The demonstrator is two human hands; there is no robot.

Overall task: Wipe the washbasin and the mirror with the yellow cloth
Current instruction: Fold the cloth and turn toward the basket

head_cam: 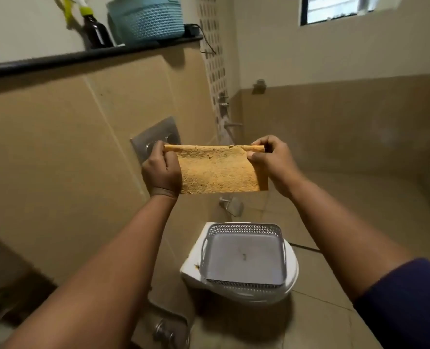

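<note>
The yellow cloth [219, 170] hangs stretched flat in the air in front of me, its fuzzy face towards the camera and its top edge folded over. My left hand [162, 170] pinches the top left corner. My right hand [271, 159] pinches the top right corner. Both arms reach out over the toilet. Neither the washbasin nor the mirror is in view.
A grey plastic basket [244, 253] sits on the closed white toilet [293, 270] below the cloth. A flush plate [156, 137] is on the tiled wall behind. On the dark ledge [57, 57] stand a spray bottle [93, 28] and a blue basket [151, 18]. Taps [222, 102] and a window [334, 8] lie to the right.
</note>
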